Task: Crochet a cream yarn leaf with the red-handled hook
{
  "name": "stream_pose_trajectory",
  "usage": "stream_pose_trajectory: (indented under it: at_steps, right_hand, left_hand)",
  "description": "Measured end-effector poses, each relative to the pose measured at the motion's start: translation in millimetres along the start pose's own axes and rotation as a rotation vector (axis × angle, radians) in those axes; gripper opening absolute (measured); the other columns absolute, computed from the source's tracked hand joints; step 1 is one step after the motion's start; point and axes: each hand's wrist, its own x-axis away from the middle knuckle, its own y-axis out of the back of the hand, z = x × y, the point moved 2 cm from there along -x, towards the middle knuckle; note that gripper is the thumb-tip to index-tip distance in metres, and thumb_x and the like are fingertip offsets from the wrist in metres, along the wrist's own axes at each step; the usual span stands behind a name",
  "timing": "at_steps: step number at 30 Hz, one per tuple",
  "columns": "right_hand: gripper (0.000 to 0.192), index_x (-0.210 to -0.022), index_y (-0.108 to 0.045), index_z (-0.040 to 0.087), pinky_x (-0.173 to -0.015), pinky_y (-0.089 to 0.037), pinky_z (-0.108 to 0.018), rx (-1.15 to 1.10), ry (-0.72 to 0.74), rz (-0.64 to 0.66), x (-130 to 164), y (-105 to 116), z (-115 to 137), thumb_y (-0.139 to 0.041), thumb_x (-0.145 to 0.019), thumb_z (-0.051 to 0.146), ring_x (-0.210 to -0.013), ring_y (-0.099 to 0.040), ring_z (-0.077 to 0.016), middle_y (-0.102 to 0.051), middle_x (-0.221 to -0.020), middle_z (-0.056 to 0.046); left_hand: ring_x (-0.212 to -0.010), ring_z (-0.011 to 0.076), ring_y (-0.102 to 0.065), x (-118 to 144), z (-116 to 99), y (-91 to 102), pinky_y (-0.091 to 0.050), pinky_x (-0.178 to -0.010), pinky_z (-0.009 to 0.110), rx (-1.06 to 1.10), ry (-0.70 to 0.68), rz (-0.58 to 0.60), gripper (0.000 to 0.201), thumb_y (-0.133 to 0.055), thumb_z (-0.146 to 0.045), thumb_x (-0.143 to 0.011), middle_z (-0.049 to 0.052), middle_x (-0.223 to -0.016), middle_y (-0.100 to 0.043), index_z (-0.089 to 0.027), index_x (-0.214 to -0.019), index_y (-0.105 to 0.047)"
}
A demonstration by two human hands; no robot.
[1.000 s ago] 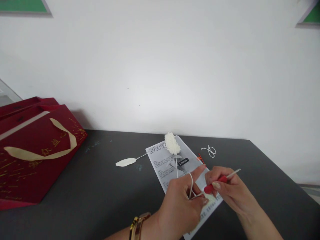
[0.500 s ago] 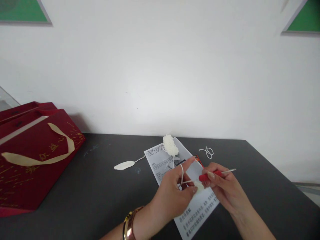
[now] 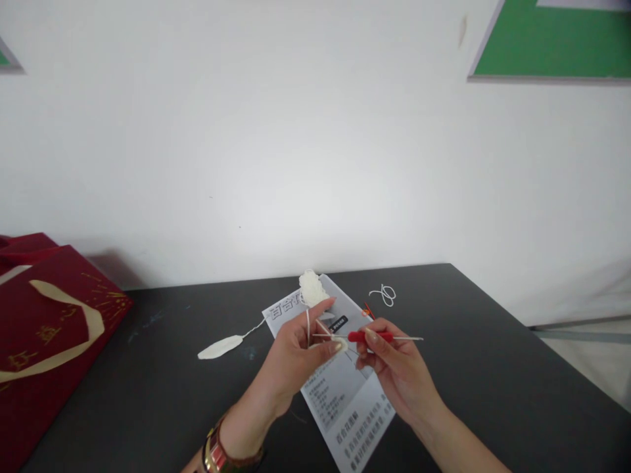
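Note:
My left hand (image 3: 300,345) pinches a small cream crochet piece (image 3: 341,344) between thumb and fingers, with white yarn looped over its raised index finger. My right hand (image 3: 394,358) grips the red handle of a crochet hook (image 3: 372,336). The hook's thin metal shaft points left, reaching the yarn just above the piece; its other metal end sticks out to the right. Behind the left hand lies a ball of cream yarn (image 3: 312,288). Both hands are above a printed sheet (image 3: 367,427) with Chinese text.
A finished-looking white leaf-shaped crochet piece (image 3: 219,347) with a yarn tail lies left of the sheet. A loose white yarn loop (image 3: 387,295) and a small red-orange item (image 3: 367,311) lie to the right. A red gift bag (image 3: 54,341) stands at the left of the dark table (image 3: 162,394).
The view has shifted right, so things appear further left. The hook's shaft now shows across the yarn at the left hand, where before its handle was tilted and close to the piece.

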Motion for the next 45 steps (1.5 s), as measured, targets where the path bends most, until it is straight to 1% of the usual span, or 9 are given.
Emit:
stream_pose_trajectory:
  at_steps: [9, 18, 23, 27, 30, 33, 39, 42, 45]
  right_hand:
    - [0.016, -0.072, -0.072, 0.016, -0.055, -0.050, -0.020, -0.018, -0.002, -0.032, 1, 1, -8, -0.080, -0.070, 0.029, -0.052, -0.061, -0.0094, -0.070, -0.058, -0.001]
    - [0.021, -0.077, -0.073, 0.015, -0.058, -0.052, -0.024, 0.027, -0.007, -0.040, 1, 0, -6, -0.076, -0.074, 0.035, -0.053, -0.060, -0.0113, -0.069, -0.060, -0.002]
    - [0.010, -0.087, -0.074, 0.024, -0.063, -0.052, -0.029, 0.544, 0.439, -0.034, 14, 2, 1, -0.066, -0.083, 0.022, -0.067, -0.067, -0.0183, -0.074, -0.073, -0.004]
    - [0.049, -0.119, -0.065, 0.029, -0.071, -0.056, -0.038, 0.949, 0.966, 0.171, 26, -1, 1, -0.061, -0.077, 0.002, -0.077, -0.068, -0.0230, -0.075, -0.089, -0.006]
    - [0.064, -0.134, -0.052, 0.025, -0.080, -0.056, -0.043, 1.089, 1.173, 0.293, 29, -1, 0, -0.060, -0.076, -0.001, -0.084, -0.068, -0.0245, -0.074, -0.098, -0.010]
    - [0.055, -0.127, -0.059, 0.027, -0.074, -0.057, -0.039, 0.949, 1.078, 0.318, 26, 0, 4, -0.060, -0.078, 0.001, -0.086, -0.067, -0.0236, -0.073, -0.099, -0.010]
    - [0.006, -0.084, -0.075, 0.025, -0.062, -0.053, -0.026, 0.230, 0.371, 0.151, 7, 2, 2, -0.070, -0.081, 0.026, -0.066, -0.066, -0.0149, -0.071, -0.074, -0.002]
    - [0.013, -0.079, -0.074, 0.021, -0.062, -0.053, -0.025, 0.023, 0.117, 0.160, 3, 0, -2, -0.075, -0.076, 0.034, -0.061, -0.067, -0.0136, -0.073, -0.071, -0.002]
    - [0.015, -0.075, -0.071, 0.019, -0.060, -0.053, -0.023, -0.044, 0.002, 0.172, 3, -1, -1, -0.075, -0.076, 0.033, -0.059, -0.067, -0.0120, -0.072, -0.068, -0.001]
  left_hand:
    - [-0.060, 0.0085, -0.044, 6, -2, -6.9, -0.035, -0.058, 0.024, -0.139, 0.030, 0.077, 0.087, -0.073, -0.013, -0.069, -0.007, -0.065, -0.048, -0.018, -0.146, -0.033]
    - [-0.064, 0.0109, -0.046, 4, 1, -1.4, -0.038, -0.063, 0.026, -0.214, -0.036, 0.085, 0.085, -0.070, -0.016, -0.072, -0.007, -0.066, -0.046, -0.021, -0.147, -0.030]
    - [-0.059, 0.0099, -0.045, 4, 5, -8.6, -0.034, -0.059, 0.024, -0.158, -0.015, -0.073, 0.091, -0.073, -0.020, -0.071, -0.008, -0.062, -0.049, -0.024, -0.148, -0.025]
    - [-0.057, 0.0082, -0.045, 4, 8, -13.7, -0.035, -0.061, 0.023, 0.066, 0.030, -0.078, 0.095, -0.078, -0.019, -0.068, -0.008, -0.059, -0.051, -0.022, -0.148, -0.028]
    - [-0.055, 0.0064, -0.046, 4, 9, -11.3, -0.035, -0.060, 0.021, 0.227, 0.069, -0.025, 0.090, -0.077, -0.012, -0.068, -0.007, -0.060, -0.054, -0.023, -0.146, -0.034]
    - [-0.055, 0.0060, -0.049, 4, 9, -7.4, -0.034, -0.057, 0.020, 0.344, 0.196, 0.076, 0.082, -0.078, -0.007, -0.065, -0.004, -0.066, -0.058, -0.020, -0.139, -0.045]
    - [-0.060, 0.0075, -0.051, 10, -4, -2.1, -0.037, -0.060, 0.022, 0.232, 0.200, 0.127, 0.081, -0.082, -0.007, -0.061, -0.005, -0.069, -0.056, -0.025, -0.134, -0.052]
    - [-0.066, 0.0095, -0.052, 15, -6, -0.9, -0.039, -0.067, 0.025, 0.142, 0.199, 0.193, 0.084, -0.081, -0.011, -0.065, -0.004, -0.074, -0.057, -0.025, -0.139, -0.045]
    - [-0.072, 0.0114, -0.051, 20, -5, 0.6, -0.039, -0.070, 0.028, 0.060, 0.162, 0.271, 0.085, -0.076, -0.012, -0.070, -0.002, -0.078, -0.058, -0.023, -0.144, -0.037]
